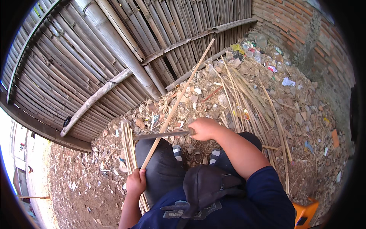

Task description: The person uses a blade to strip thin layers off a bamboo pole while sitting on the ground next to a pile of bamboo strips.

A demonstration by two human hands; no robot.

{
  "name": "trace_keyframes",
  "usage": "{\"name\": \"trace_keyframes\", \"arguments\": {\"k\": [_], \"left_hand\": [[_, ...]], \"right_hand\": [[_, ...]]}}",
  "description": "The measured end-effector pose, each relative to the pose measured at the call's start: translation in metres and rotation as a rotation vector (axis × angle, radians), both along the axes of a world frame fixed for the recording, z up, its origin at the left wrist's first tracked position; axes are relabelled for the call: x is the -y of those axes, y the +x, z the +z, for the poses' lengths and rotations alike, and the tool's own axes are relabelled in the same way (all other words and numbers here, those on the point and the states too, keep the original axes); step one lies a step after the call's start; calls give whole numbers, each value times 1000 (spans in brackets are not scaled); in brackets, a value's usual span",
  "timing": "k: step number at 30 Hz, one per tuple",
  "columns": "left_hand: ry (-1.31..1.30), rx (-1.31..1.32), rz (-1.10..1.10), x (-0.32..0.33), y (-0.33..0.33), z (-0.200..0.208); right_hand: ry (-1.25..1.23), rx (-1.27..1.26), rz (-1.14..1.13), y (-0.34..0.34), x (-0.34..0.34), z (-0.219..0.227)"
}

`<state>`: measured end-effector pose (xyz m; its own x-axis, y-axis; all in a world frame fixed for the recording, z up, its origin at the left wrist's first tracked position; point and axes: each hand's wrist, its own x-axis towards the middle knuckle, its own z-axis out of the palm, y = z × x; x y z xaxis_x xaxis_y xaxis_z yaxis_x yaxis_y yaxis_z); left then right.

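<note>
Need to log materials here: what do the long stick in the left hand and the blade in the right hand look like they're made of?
Long stick: looks like split bamboo, pale tan, matte, straight-grained like the slats nearby. Blade: seemingly metal, dull dark grey, unpolished; its handle is hidden in the right hand. The left hand grips the stick's lower end.

A bamboo fence (95, 49), brick wall (305, 30), and perhaps litter (267, 65) on rubble.

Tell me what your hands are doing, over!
Left hand shut on bamboo strip. Right hand shut on knife, blade across the strip. Bundle of strips lies by the left knee, nothing blocking.
</note>
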<state>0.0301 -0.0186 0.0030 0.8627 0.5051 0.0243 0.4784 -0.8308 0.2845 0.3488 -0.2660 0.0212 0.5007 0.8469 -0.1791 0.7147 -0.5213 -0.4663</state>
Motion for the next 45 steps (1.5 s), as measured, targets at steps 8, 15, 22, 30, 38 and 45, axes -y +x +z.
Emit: {"name": "trace_keyframes", "arguments": {"k": [8, 15, 22, 30, 38, 45], "left_hand": [[-27, -3, 1, 1, 1, 0], [-7, 24, -9, -1, -2, -4], [-2, -26, 18, -1, -2, 2], [-20, -11, -13, 0, 4, 3], [-93, -31, -12, 2, 2, 12], [-82, -59, -3, 4, 7, 16]], "right_hand": [[35, -60, -212, 24, 8, -8], [95, -6, -232, 27, 11, -12], [10, 16, 27, -5, -7, -2], [130, -30, -402, 46, 16, -34], [6, 33, 38, -13, -11, -1], [106, -87, -390, 41, 9, -29]]}}
